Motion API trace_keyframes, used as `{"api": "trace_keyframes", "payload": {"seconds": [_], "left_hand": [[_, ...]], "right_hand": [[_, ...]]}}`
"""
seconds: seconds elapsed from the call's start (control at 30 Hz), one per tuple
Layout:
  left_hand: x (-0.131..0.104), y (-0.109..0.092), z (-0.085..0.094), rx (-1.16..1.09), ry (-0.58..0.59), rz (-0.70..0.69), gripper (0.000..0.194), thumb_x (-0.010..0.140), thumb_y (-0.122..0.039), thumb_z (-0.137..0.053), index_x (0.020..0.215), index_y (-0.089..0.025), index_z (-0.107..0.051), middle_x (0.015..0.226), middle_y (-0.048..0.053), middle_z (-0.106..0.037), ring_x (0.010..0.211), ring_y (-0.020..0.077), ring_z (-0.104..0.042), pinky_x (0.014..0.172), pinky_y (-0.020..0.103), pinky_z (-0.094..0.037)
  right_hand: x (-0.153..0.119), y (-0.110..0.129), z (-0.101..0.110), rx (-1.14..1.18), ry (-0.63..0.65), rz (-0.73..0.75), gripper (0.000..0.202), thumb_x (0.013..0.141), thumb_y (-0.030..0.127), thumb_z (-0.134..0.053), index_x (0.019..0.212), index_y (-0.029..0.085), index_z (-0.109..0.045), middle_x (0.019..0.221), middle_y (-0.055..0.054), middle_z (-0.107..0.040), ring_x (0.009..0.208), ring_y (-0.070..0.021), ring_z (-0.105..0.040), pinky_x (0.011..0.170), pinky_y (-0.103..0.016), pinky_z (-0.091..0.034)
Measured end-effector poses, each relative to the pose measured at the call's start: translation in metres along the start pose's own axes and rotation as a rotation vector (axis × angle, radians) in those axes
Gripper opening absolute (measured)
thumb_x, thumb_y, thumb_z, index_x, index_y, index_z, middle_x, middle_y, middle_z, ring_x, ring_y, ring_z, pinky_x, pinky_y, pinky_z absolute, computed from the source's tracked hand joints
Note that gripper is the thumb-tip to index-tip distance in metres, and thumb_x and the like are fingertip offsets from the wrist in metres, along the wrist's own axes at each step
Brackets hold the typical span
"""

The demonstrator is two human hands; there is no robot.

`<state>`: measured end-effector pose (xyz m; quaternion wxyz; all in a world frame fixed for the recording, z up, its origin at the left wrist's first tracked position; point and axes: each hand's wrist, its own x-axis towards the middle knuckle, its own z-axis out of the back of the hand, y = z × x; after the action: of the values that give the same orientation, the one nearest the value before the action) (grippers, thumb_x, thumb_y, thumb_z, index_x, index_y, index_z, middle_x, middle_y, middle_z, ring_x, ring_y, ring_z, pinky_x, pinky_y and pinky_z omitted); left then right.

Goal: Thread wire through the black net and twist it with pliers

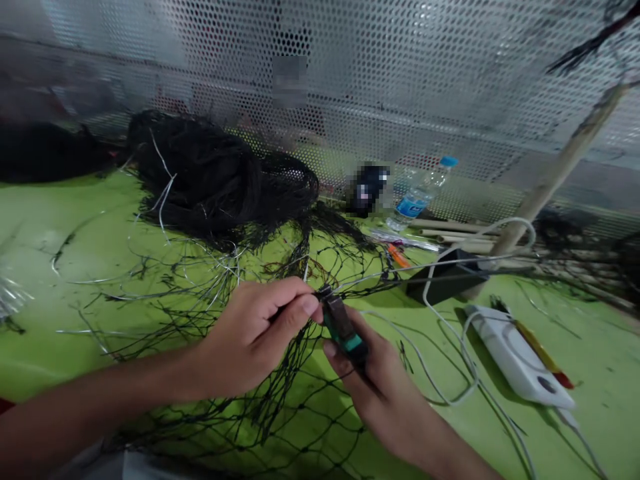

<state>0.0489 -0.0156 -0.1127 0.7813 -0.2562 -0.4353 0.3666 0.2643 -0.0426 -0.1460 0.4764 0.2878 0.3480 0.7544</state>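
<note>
In the middle of the head view, my right hand [380,380] is closed round a small black and green hand tool [345,327]; its exact kind is not clear. The tool points up and to the left. Right at its tip, my left hand [265,327] is closed, with thumb and forefinger pinched together on black netting strands. Below both hands, black knotted netting [300,407] hangs and spreads. From the tool's tip, netting cords [375,287] stretch off to the right. What exactly lies in the tool's jaws is too dark to make out.
A large black fibre bundle [200,180] lies at the back left, with loose wires before it. A water bottle [417,197], a wooden pole [565,167], a black block [450,277] and a white power strip [520,357] with its cable are on the right. A perforated metal panel [350,80] stands behind.
</note>
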Motion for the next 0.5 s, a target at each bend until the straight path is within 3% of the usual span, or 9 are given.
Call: {"api": "trace_keyframes", "payload": {"seconds": [0.3,0.5], "left_hand": [[-0.0013,-0.0006,-0.0053,-0.079,-0.038,0.000,0.025,0.104,-0.020,-0.052,0.083,-0.019,-0.066,0.062,-0.009,-0.059,0.052,0.0044,-0.049,0.051,0.018,-0.036],[-0.0028,0.0000,-0.0059,-0.069,-0.047,-0.025,0.025,0.105,-0.020,-0.051,0.084,-0.018,-0.065,0.064,-0.008,-0.062,0.050,0.0046,-0.045,0.048,0.020,-0.033]], "right_hand": [[0.0000,-0.0068,-0.0042,-0.001,0.001,-0.006,0.028,0.105,0.032,-0.051,0.132,0.027,-0.051,0.102,-0.002,-0.068,0.094,-0.0198,-0.063,0.080,-0.029,-0.051],[0.0003,-0.0087,-0.0064,-0.078,-0.035,0.013,0.023,0.104,0.032,-0.050,0.126,0.025,-0.053,0.092,-0.002,-0.066,0.076,-0.0187,-0.058,0.067,-0.029,-0.049]]}}
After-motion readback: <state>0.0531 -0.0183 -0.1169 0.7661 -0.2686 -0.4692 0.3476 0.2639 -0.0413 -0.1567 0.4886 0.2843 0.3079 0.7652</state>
